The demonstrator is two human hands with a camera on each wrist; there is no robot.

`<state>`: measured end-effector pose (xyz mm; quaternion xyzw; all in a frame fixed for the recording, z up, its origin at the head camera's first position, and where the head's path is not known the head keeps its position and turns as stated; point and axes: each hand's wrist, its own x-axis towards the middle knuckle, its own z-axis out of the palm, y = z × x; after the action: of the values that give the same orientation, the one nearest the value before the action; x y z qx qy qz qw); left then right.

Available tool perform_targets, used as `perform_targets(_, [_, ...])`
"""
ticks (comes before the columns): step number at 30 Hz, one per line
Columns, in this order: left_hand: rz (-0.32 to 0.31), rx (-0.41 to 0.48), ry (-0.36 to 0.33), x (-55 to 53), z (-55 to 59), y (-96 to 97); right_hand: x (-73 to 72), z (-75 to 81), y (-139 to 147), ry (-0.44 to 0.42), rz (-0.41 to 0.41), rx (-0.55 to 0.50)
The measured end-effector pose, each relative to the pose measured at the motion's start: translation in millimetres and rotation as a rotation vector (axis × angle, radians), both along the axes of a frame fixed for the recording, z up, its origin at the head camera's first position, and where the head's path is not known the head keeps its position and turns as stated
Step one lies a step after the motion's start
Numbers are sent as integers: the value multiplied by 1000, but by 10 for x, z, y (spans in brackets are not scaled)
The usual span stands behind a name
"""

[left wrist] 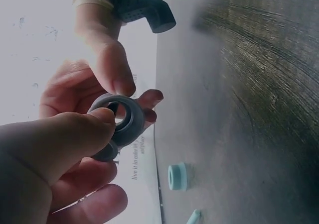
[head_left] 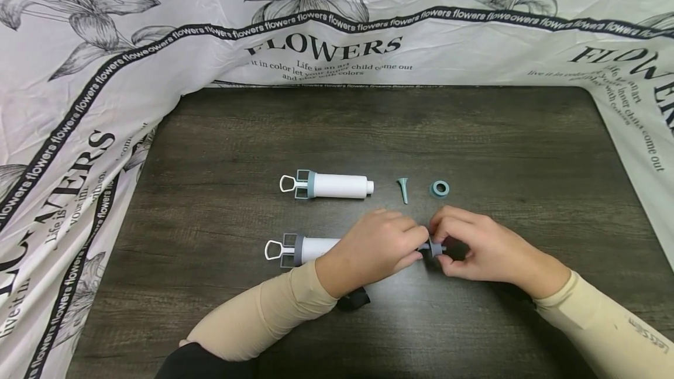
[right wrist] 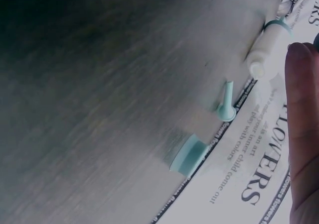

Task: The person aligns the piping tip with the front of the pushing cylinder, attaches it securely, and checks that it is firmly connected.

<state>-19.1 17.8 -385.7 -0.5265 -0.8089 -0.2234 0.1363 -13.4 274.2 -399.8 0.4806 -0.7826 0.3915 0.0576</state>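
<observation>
A grey ring cap (head_left: 436,249) is between my two hands above the table. My right hand (head_left: 481,247) pinches this cap between thumb and fingers. On the cap's other side, my left hand (head_left: 376,244) pinches a slim grey nozzle (head_left: 423,247), whose tip shows on the cap's right side. The left wrist view shows the ring cap (left wrist: 133,129) from close by, the left thumb at its opening. Behind the left forearm lies a white syringe with a grey collar (head_left: 316,249), partly hidden.
Farther back lies a white syringe with a teal collar (head_left: 339,186). To its right are a teal nozzle (head_left: 403,190) and a teal ring cap (head_left: 439,189). Floral printed cloth (head_left: 326,57) borders the dark wooden table (head_left: 368,127) at the back and sides.
</observation>
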Motion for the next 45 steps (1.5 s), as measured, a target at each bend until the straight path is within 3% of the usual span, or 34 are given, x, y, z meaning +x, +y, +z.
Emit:
perform_targets(9, [-16,-1,-7,-38,-10,-11,11,19,-8,14,21,-9])
perform_targets(20, [-7,4,20,-18,-15,-11,11,38,-77,6,15,-72])
perform_targets(34, [-27,20,2,-14,-22,7,9,54,-112,-16,51,-144])
perform_targets(45, [-47,-26,77,-25,-14,-17,45,174,-166,19,40,-173])
